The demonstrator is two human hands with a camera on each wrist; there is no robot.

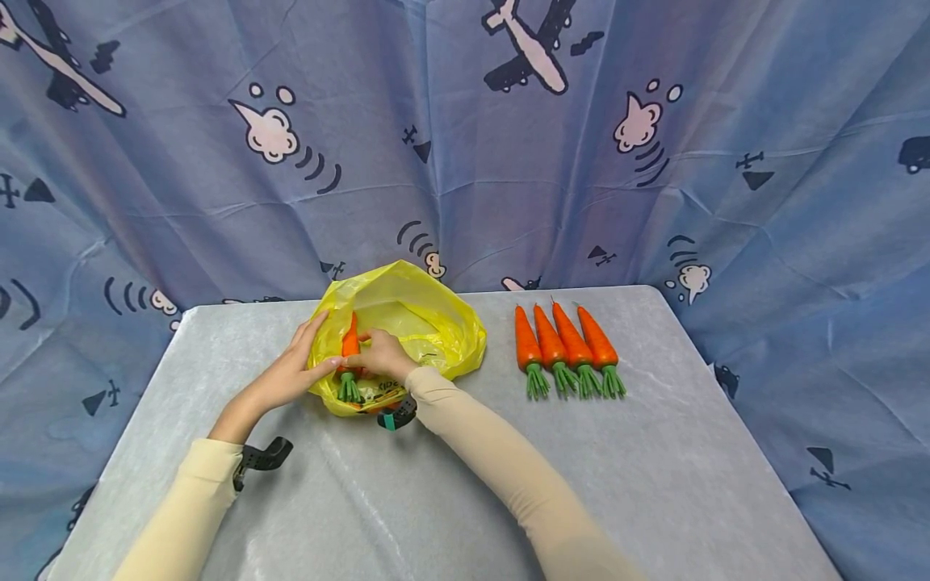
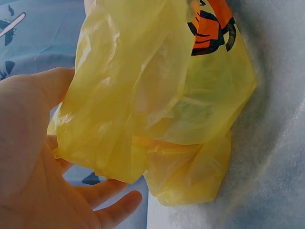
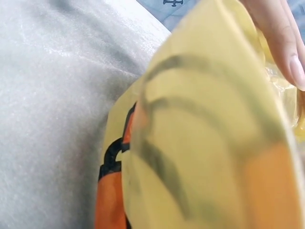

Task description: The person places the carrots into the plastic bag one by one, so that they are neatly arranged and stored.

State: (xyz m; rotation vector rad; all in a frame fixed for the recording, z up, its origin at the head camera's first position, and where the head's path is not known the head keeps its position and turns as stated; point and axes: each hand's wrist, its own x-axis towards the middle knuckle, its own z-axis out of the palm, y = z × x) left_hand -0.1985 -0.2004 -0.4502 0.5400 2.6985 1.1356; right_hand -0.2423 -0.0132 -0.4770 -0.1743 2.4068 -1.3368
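Observation:
A yellow plastic bag with orange and black print lies on the table, its mouth spread open. My left hand holds its left rim, thumb at the inner side and fingers outside; the left wrist view shows the fingers behind the plastic. My right hand reaches into the mouth and pinches an orange carrot with a green top, near the left wall. Both thumbs lie close together there. In the right wrist view, the bag's wall hides most of the right hand.
Several carrots lie side by side on the grey table, right of the bag, green tops towards me. A blue printed curtain hangs behind the table's back edge.

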